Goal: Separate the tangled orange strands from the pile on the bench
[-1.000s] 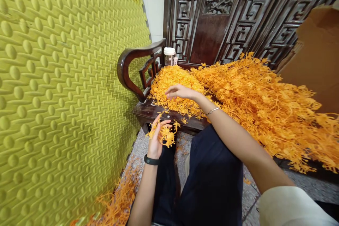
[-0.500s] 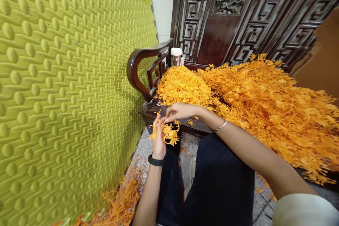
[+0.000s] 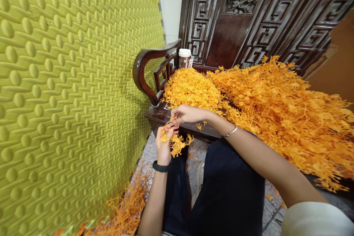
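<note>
My left hand point(image 3: 163, 143) is closed around a small bunch of orange plastic flower pieces point(image 3: 177, 145), which stick out to the right of the palm. Fingertips of my right hand point(image 3: 183, 114) pinch a thin orange stem just above the left fingers, and the two hands touch or nearly touch. Behind them, on the dark wooden bench point(image 3: 155, 115), rises a heap of loose orange flower pieces point(image 3: 193, 89). A larger pile of orange artificial flower sprays point(image 3: 282, 107) spreads along the seat to the right.
A lidded cup point(image 3: 184, 58) stands behind the heap by the bench's curved armrest point(image 3: 141, 68). The yellow-green textured mat point(image 3: 83, 81) rises along the left. Bare orange stems point(image 3: 128, 208) lie on the floor at lower left. Brown cardboard point(image 3: 336, 61) is at the right.
My left fingers have curled in and the hand has tilted towards the right. My right hand has shifted slightly up, its fingertips now drawn together on the stem.
</note>
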`<state>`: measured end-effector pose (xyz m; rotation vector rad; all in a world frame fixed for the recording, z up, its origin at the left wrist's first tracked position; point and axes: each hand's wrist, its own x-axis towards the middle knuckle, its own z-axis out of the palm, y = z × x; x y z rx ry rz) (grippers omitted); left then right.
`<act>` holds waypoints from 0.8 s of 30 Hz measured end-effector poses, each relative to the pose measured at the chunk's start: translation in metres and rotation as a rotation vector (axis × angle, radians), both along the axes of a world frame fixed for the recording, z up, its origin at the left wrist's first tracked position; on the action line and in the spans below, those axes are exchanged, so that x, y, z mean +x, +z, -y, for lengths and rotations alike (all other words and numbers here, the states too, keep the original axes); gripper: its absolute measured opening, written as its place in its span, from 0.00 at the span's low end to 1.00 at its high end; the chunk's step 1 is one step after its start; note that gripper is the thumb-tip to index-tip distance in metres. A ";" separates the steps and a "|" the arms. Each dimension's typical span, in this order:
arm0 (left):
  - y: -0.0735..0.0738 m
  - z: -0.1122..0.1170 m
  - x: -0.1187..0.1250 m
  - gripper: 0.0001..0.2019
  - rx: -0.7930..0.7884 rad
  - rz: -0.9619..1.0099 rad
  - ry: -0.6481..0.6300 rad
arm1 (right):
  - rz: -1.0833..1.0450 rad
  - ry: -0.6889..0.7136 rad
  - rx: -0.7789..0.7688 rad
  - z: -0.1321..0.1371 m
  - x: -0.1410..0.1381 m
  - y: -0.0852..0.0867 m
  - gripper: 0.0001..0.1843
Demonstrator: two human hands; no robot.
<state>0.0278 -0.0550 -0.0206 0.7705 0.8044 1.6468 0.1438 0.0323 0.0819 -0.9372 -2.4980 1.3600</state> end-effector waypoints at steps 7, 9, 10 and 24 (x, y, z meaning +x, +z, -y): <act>-0.005 0.000 0.006 0.13 -0.055 -0.054 0.101 | 0.180 0.213 -0.056 0.001 0.002 -0.003 0.09; -0.006 0.001 0.007 0.16 -0.060 -0.082 0.116 | 0.259 0.261 -0.015 0.003 0.000 -0.006 0.09; -0.006 0.001 0.007 0.18 -0.060 -0.098 0.120 | 0.276 0.280 -0.012 0.003 -0.001 -0.007 0.08; 0.003 0.000 -0.002 0.17 -0.176 -0.033 0.040 | -0.067 -0.037 0.051 0.003 -0.001 0.003 0.01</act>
